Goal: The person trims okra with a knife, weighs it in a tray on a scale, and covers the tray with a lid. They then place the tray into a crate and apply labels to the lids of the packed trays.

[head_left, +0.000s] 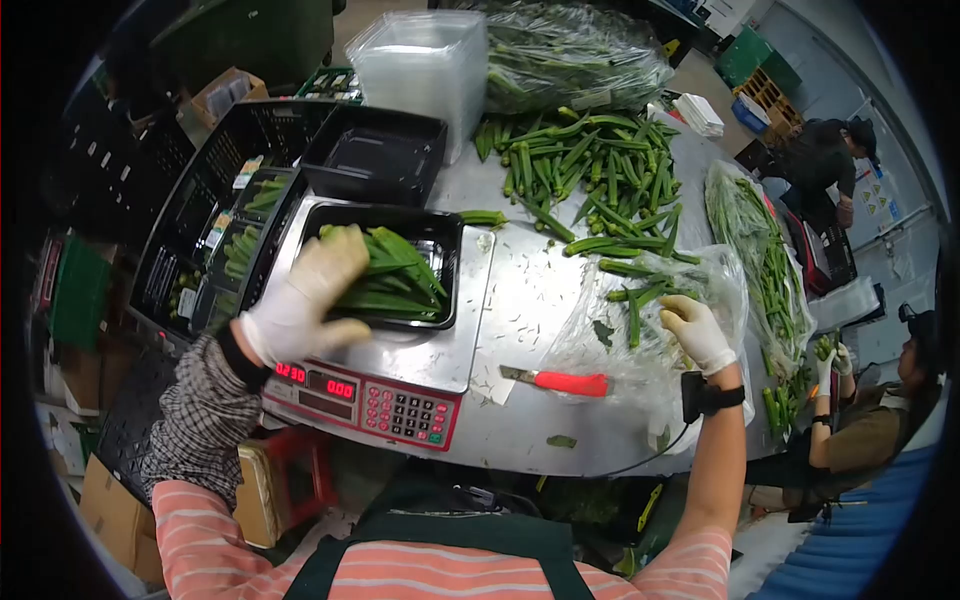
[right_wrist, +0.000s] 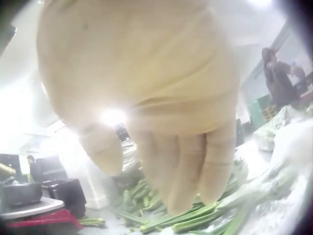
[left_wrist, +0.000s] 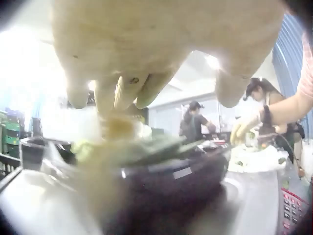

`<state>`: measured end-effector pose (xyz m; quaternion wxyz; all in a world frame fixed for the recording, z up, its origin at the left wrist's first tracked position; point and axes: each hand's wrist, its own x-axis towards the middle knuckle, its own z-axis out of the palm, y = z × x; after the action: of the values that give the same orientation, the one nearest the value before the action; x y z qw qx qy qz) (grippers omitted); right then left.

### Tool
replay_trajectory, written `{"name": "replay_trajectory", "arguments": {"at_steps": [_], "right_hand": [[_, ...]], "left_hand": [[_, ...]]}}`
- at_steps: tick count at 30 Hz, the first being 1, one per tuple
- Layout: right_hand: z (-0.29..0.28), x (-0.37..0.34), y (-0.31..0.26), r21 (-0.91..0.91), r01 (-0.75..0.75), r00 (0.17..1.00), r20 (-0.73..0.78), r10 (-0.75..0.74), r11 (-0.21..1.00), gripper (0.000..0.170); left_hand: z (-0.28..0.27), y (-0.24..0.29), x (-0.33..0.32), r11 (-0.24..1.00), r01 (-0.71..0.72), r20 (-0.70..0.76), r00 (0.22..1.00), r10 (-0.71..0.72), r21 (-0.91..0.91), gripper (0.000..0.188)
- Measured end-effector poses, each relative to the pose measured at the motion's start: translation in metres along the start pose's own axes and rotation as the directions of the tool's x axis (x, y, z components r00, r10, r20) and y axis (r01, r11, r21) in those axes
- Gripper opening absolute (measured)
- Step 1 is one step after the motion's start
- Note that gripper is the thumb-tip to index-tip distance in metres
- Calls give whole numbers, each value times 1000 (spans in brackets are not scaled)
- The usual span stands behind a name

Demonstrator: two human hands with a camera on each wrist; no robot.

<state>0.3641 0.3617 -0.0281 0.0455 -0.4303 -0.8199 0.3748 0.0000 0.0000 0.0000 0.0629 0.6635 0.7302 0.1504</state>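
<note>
Weighing step, apparently: left hand (head_left: 308, 292), fingers released, over okra (head_left: 395, 275) in tray (head_left: 453, 255) on scale (head_left: 474, 320). Right hand (head_left: 698, 335) loose, empty. Next move probably calls for a weight check.

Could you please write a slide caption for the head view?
Gloved left hand over okra in a black tray on a digital scale; gloved right hand near loose pods.

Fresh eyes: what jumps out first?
The heap of green okra pods, far side of the silver metal table. At left, the red-and-silver digital scale bears a black plastic tray of okra under the white-gloved left hand. A red-handled knife lies between the scale and white-gloved right hand.
</note>
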Motion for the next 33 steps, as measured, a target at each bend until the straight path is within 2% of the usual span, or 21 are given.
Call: {"name": "replay_trajectory", "arguments": {"at_steps": [1,2,3,5,7,9,11,13,15,19,20,22,23,25,26,30,31,33], "right_hand": [[10,8,-11,-29,55,998,20,-55,998,34],[16,16,-20,-61,112,993,45,-109,992,34],[-38,17,-15,-126,108,994,50,-102,986,34],[-34,43,-34,-215,257,966,76,-246,942,34],[-35,71,-66,-159,360,932,17,-362,919,31],[-39,91,-123,-127,547,831,-39,-555,827,27],[-31,121,-178,-69,682,723,-86,-685,728,25],[-5,152,-221,-262,784,532,-184,-827,563,19],[24,177,-260,-410,788,431,-165,-887,459,15],[79,221,-316,-634,711,331,-80,-940,304,18],[89,230,-328,-637,710,324,-82,-942,300,18],[108,246,-349,-705,640,406,-29,-913,306,20],[113,252,-357,-709,635,412,-22,-911,305,20],[115,258,-375,-741,482,733,49,-678,468,23],[116,264,-378,-749,437,782,43,-622,498,27],[105,279,-383,-495,424,896,103,-433,759,25],[106,281,-385,-500,414,899,96,-427,761,25],[113,281,-391,-684,402,862,59,-503,608,22]], "left_hand": [[1,4,-1,998,6,106,994,-13,67,88],[-6,6,-4,994,2,133,991,-17,108,86],[6,42,18,998,12,95,995,-17,55,86],[-12,42,9,994,52,-4,999,-53,-96,82],[-22,43,-2,991,99,-145,983,-112,-93,76],[-33,50,-18,986,154,-196,967,-165,-71,73],[-36,55,-39,983,168,-281,943,-181,-70,69],[-39,56,-65,966,246,-306,917,-257,-74,68],[-39,58,-91,905,400,-325,845,-426,-148,60],[-22,39,-152,769,544,-335,694,-638,-337,54],[-17,32,-165,738,578,-327,663,-673,-347,52],[-3,9,-192,670,621,-313,594,-741,-407,51],[0,-4,-201,632,646,-295,561,-773,-428,51],[1,-29,-212,633,642,-287,568,-772,-433,50],[0,-39,-216,637,643,-286,573,-768,-424,49],[-12,-80,-216,684,617,-287,625,-726,-388,45],[-15,-88,-213,690,610,-285,632,-720,-391,45],[-21,-98,-208,678,606,-253,639,-727,-417,45]]}}
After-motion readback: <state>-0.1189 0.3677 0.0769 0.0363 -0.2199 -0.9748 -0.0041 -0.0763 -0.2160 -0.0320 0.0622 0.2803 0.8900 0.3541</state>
